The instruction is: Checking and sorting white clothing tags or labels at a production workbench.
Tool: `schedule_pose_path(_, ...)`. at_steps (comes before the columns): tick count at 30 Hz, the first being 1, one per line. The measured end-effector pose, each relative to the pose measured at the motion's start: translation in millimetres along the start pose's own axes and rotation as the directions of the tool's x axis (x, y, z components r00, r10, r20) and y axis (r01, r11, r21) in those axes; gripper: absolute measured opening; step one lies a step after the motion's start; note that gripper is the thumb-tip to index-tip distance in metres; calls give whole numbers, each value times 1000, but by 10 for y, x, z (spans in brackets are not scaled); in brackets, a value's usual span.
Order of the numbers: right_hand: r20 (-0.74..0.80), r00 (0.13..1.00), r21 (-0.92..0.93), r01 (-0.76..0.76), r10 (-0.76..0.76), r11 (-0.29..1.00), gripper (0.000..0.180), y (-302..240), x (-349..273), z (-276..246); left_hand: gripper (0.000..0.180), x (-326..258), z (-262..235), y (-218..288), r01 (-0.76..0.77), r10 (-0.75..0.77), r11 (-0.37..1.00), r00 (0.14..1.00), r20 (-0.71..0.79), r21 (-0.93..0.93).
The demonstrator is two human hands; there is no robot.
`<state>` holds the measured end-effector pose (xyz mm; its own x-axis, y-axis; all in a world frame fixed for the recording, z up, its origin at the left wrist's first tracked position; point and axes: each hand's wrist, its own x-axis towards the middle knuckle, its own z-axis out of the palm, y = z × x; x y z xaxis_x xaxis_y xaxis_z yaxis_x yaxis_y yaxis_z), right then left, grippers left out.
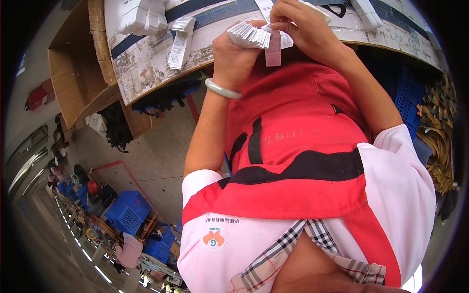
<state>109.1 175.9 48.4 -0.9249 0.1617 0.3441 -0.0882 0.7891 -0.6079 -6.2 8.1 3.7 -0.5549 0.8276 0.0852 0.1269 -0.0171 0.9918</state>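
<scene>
My left hand (234, 53), with a pale green bangle (222, 89) on the wrist, is shut on a fanned stack of small white tags (249, 35). My right hand (303, 24) pinches a single pink tag (273, 49) that hangs down from the stack's right end. Both hands are held close together just above the edge of the worktable (146, 63). My red apron (298, 146) over a white shirt fills the middle of the view below them.
An open cardboard box (73, 73) stands left of the table. On the table lie long white label strips (180, 43) and piled white tags (144, 17). Black straps (161, 97) hang under it. Blue crates (127, 212) and a seated person in pink (129, 250) are at lower left.
</scene>
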Motion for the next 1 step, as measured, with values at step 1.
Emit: schedule_pose_path(1,-1,1000,1,-2,2,1000,8,7,-3,-1,34,-32,-45,22,143,-143,990,990,14,4)
